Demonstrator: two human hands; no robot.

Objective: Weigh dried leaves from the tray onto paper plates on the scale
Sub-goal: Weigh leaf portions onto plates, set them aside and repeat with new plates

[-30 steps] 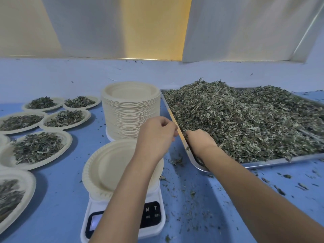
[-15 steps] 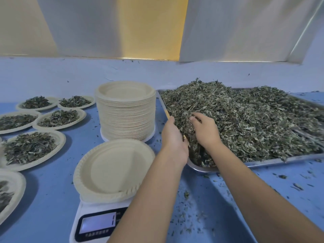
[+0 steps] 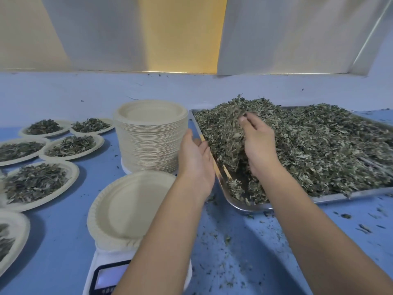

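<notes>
Fingers (image 3: 203, 149) of the left hand (image 3: 194, 161) are straight and released. The palm is turned toward 3 o'clock, just over the left rim of the tray (image 3: 238, 206), at the edge of a raised clump of leaves (image 3: 225, 136). The right hand (image 3: 258, 145) faces it from the clump's 3 o'clock side. Its fingers are curled into the clump and grasp it, with the thumb (image 3: 242, 119) pointing to 12 o'clock. Leaves are heaped across the rest of the tray, and bare metal shows under the clump near the tray's 7 o'clock corner. An empty plate (image 3: 131, 201) sits on the scale (image 3: 106, 275) at 9 o'clock from that corner, partly hidden by the left forearm. A stack (image 3: 151, 135) of plates stands at the plate's 12 o'clock. Filled plates (image 3: 36, 184) lie at its 9 to 10 o'clock on the blue table (image 3: 63, 241). Crumbs (image 3: 227, 239) are scattered at its 3 o'clock.
</notes>
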